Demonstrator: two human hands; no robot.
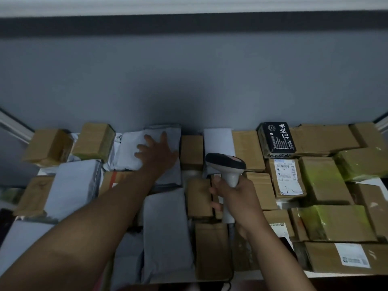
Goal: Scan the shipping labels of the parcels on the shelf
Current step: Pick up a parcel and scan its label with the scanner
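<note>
Many parcels cover the shelf (273, 273): brown cardboard boxes and grey plastic mailer bags. My left hand (156, 153) lies flat with spread fingers on a grey mailer bag (130, 150) near the back wall. My right hand (233, 193) grips the white handle of a barcode scanner (226, 164), whose dark head points left and away from me over the middle boxes. A box with a white shipping label (286, 177) lies just right of the scanner. Another labelled box (352, 257) sits at the front right.
A black packet with white characters (276, 138) leans at the back right. Boxes wrapped in yellow-green tape (336, 221) fill the right side. The grey wall (189, 80) rises directly behind the parcels. The scanner's cable (230, 278) hangs over the front edge.
</note>
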